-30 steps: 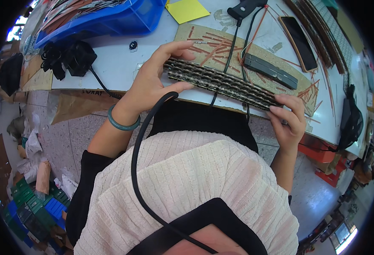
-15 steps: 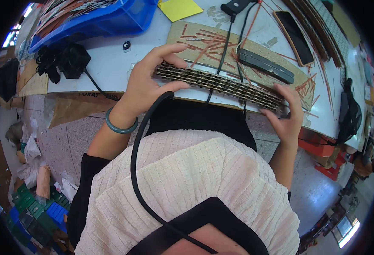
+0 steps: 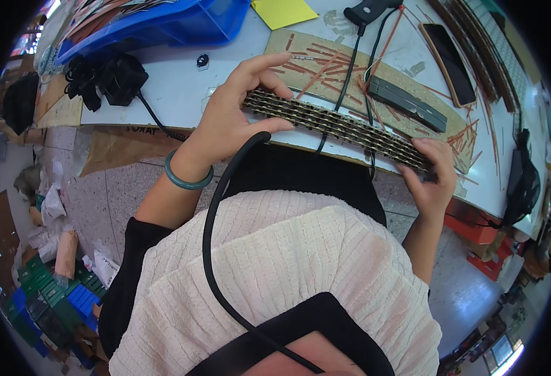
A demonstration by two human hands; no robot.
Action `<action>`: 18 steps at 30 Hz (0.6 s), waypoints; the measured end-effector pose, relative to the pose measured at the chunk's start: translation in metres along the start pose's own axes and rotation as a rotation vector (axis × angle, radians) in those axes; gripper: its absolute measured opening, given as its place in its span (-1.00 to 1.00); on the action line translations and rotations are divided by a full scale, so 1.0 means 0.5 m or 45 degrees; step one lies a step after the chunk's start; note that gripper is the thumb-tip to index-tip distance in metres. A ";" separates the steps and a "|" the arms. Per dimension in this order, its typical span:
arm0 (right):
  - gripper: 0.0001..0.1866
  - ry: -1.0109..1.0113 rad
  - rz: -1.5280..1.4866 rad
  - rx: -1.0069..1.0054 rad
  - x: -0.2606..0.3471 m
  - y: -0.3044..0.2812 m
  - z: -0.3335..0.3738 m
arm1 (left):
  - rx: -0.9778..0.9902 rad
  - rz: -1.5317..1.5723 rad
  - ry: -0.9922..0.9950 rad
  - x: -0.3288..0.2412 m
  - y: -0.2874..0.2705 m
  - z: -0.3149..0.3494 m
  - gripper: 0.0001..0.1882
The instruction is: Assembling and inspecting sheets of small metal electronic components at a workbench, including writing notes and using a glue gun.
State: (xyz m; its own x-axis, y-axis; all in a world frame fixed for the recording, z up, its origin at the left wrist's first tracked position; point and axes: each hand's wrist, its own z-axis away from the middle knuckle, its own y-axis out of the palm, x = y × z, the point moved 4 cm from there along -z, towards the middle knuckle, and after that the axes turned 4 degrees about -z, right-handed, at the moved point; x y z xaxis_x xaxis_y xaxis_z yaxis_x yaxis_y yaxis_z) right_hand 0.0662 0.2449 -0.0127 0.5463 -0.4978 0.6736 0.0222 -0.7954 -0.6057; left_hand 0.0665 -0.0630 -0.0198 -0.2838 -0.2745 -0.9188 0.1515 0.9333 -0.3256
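A long stack of dark, notched strips (image 3: 338,130) with pale edges spans between my hands at the table's near edge, slanting down toward the right. My left hand (image 3: 235,103) grips its left end, thumb on the near side and fingers on the far side. At the other end, my right hand (image 3: 432,175) pinches the stack between thumb and fingers. Just beyond the strips lies a tan board (image 3: 282,44) scattered with thin reddish-brown slips (image 3: 325,62). A dark grey bar (image 3: 407,103) rests on that board. Part of the board is hidden behind the stack.
At the far left is a blue bin (image 3: 219,25) of reddish strips, with a black adapter (image 3: 122,78) in front. A yellow paper (image 3: 285,11), a phone (image 3: 448,66) and a black-handled tool (image 3: 369,11) lie farther back. Black cords (image 3: 349,69) cross the board and run behind the stack.
The whole view has shifted, so the table, hands and stack appear farther right. Both hands keep hold of the stack, with little change in their grip.
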 end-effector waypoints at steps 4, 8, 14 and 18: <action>-0.58 0.014 -0.020 -0.027 -0.001 -0.008 0.006 | 0.029 -0.091 0.079 -0.007 0.010 -0.006 -0.15; -0.57 -0.002 0.005 0.006 -0.010 -0.008 0.006 | 0.023 -0.303 0.059 -0.035 0.013 -0.006 -0.26; -0.53 -0.020 0.014 0.024 -0.015 -0.016 0.008 | 0.284 -0.987 0.429 -0.123 0.076 -0.049 -0.16; -0.42 0.054 -0.067 0.002 -0.022 -0.015 0.016 | 0.446 -1.285 0.591 -0.120 0.137 -0.059 -0.27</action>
State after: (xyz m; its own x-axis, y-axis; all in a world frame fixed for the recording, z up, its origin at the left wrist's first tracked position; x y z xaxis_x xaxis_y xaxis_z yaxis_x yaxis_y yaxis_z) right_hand 0.0668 0.2590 -0.0187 0.5084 -0.4693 0.7220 0.0514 -0.8204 -0.5695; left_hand 0.0662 0.0243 0.0194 -0.7333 -0.6773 -0.0603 -0.1086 0.2042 -0.9729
